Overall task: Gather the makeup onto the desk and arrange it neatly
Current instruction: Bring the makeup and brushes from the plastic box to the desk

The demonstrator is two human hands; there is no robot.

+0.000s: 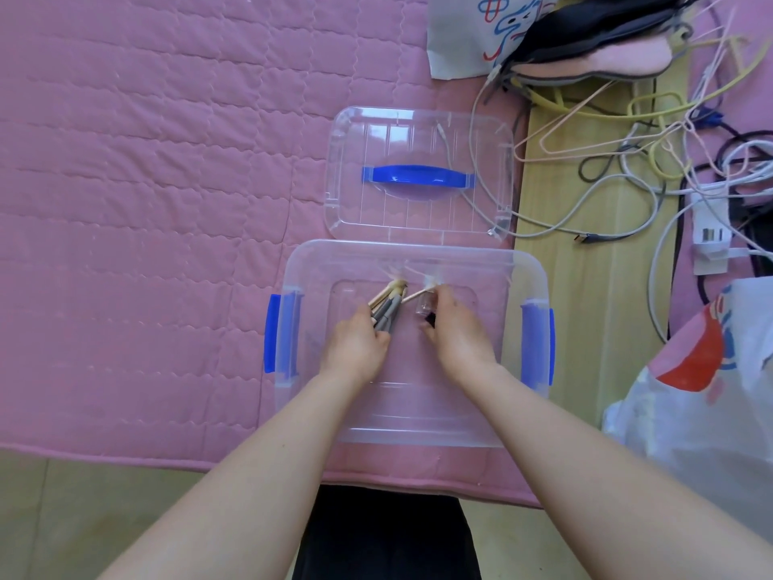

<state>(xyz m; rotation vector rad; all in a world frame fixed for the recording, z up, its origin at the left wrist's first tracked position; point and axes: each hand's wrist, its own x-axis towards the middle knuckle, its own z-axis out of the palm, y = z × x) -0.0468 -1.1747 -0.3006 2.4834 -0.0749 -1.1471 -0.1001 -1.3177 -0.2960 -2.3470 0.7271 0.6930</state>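
Clear plastic box (412, 416) on the pink bed holds the makeup: left hand (355, 347) clenches grey pencils (387, 313), right hand (454, 332) pinches a small bottle (423, 305). Best lifted straight up, grips firm, clearing the rim.

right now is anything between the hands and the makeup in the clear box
Nothing visible. Both hands are already inside the open clear box: the left hand grips a bundle of makeup pens, the right hand holds a small bottle. The lid lies beyond the box.
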